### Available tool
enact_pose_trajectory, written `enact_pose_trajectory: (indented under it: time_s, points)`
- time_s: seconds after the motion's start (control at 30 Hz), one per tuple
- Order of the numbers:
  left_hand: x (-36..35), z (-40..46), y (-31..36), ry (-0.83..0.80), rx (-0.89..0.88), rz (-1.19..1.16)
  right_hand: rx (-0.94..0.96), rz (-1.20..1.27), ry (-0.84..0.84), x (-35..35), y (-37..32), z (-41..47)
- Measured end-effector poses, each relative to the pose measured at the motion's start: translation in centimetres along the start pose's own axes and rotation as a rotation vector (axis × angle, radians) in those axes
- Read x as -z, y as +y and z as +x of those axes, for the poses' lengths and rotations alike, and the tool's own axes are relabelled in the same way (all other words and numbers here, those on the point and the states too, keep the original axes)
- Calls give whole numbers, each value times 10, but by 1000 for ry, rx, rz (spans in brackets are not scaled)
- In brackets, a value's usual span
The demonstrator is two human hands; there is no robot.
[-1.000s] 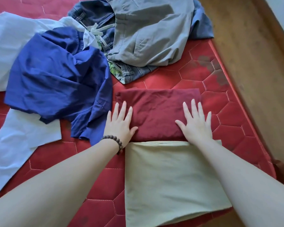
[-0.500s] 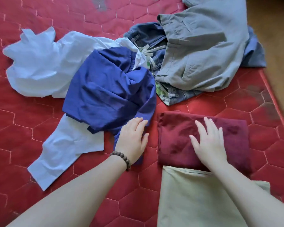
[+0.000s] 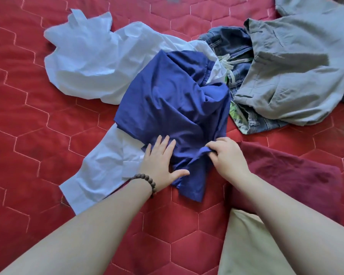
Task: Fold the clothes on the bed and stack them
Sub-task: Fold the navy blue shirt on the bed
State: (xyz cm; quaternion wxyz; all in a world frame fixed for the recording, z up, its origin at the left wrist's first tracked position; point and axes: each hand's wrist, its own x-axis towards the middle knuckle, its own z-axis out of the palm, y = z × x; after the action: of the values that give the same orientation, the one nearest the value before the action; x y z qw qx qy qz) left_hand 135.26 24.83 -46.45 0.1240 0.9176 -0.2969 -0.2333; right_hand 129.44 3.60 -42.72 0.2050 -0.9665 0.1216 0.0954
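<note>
- Nearest the camera lie the two pieces that look already folded: a cream piece at the bottom edge, and a maroon piece just beyond it, partly hidden under the right forearm.
- The right hand has its fingers curled round a bunched edge of the blue garment — a pinch on the cloth at the garment's near right corner.
- The left hand, with a bead bracelet at the wrist, lies flat with fingers straight and spread, pressing the blue cloth's near edge just beside the right hand.
- The blue garment lies crumpled, directly ahead of both hands and running away from them; its long axis goes roughly near to far, leaning right. Both hands are on it, the right holding — so the likely next move is to draw it clear toward the person and spread it.
- Under it and to the left sprawls a white shirt, which may drag along.
- Farther right, grey trousers lie over denim jeans.
- All rest on the red quilted mattress.
</note>
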Motion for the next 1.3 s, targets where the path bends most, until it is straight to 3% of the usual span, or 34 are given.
enact_pose_trajectory:
  time_s: [0.2, 0.33, 0.5, 0.7, 0.83, 1.1, 1.2, 1.3]
  points:
    - [27, -19, 17, -99, -21, -529, -108, 425, 37, 38, -46, -7]
    - [64, -43, 31, 117, 28, -806, -119, 598, 85, 70, -93, -17]
    - [147, -77, 19, 229, 191, -994, -54, 634, 162, 137, -144, -39]
    - [303, -140, 3, 311, 114, -912, 72, 624, 122, 226, -219, -68]
    - [411, -188, 7, 369, -41, -734, 254, 322, 122, 293, -269, -86]
    - [600, -289, -7, 503, -143, -620, 193, -16, 424, 402, -331, -111]
    - [661, -329, -16, 585, -199, -613, 182, 17, 556, 425, -358, -123]
    - [705, -357, -33, 641, -222, -438, 210, 192, 631, 447, -393, -133]
